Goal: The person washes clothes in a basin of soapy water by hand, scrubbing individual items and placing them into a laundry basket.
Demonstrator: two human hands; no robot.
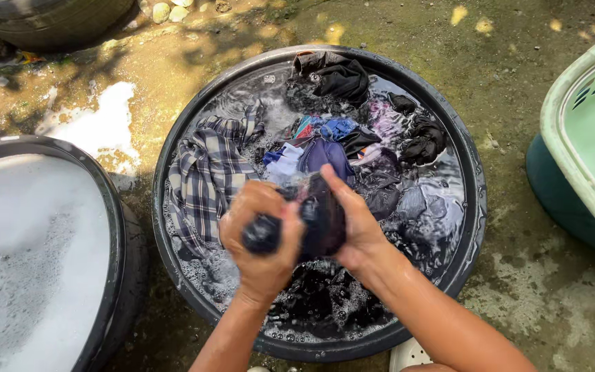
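Both hands, left hand [259,238] and right hand [352,220], clutch the dark garment [315,224] between them.

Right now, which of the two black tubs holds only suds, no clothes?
The black tub at the left edge: only white foam shows inside. The middle tub, under both hands, holds clear water with soaking garments.
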